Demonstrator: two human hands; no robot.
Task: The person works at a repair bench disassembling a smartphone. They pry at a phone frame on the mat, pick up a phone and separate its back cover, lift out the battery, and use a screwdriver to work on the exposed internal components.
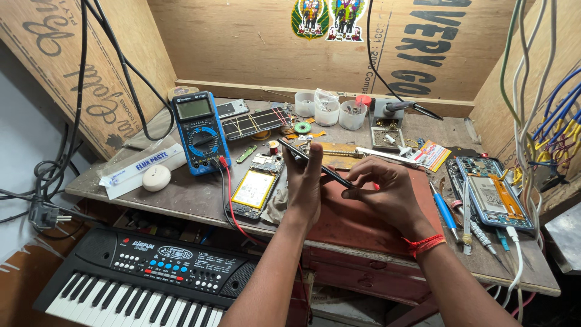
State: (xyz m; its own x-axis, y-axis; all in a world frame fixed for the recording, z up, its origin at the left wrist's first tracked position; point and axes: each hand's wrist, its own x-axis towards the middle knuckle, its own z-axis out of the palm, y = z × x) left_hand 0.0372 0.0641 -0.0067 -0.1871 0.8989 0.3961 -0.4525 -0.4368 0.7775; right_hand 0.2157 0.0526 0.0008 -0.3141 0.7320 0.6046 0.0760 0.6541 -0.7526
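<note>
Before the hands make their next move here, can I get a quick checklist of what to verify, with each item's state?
1. Both hands on the phone: ok, left hand and right hand grip it.
2. Phone above the red mat: ok.
3. Opened phone apart from the hands: ok.
4. Multimeter leads away from the hands: ok.
5. Screwdrivers within reach: ok.
6. Held phone's condition: cannot tell.

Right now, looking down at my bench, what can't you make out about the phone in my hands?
- Phone, head view: seen edge-on, so its faces cannot be seen.
- Left hand: its palm side faces away, so its grip is hidden.
- Right hand: fingertips curl over the phone's end, hiding the contact.
- Keyboard: cut off by the bottom edge.
</note>
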